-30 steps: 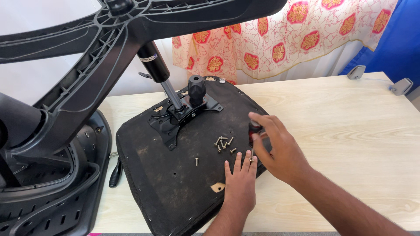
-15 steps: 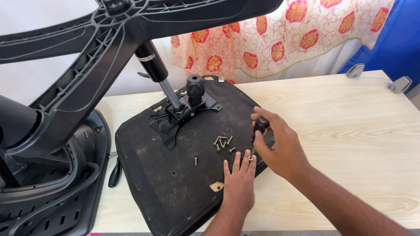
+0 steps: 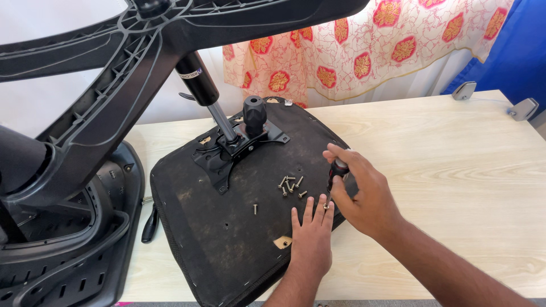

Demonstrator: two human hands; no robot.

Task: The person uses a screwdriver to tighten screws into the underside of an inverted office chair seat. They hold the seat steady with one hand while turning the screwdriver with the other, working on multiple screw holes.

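Screwdriver [image 3: 338, 173]: upright at the seat's right edge, tip on a screw [image 3: 326, 206].
Left hand [image 3: 310, 239]: flat, fingers spread on the upturned seat base [image 3: 227, 239].
Right hand [image 3: 364, 196]: fingers closed round the screwdriver handle.
Loose screws [image 3: 290, 185]: clustered mid-seat.
Seat mechanism [image 3: 239, 142]: farther back, beneath the star base [image 3: 114, 85].

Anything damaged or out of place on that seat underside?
Yes. The seat pan's fabric is torn near the front edge, a small hole showing pale material beside the left hand. Loose screws lie scattered on it, one apart. The right hand grips a screwdriver.
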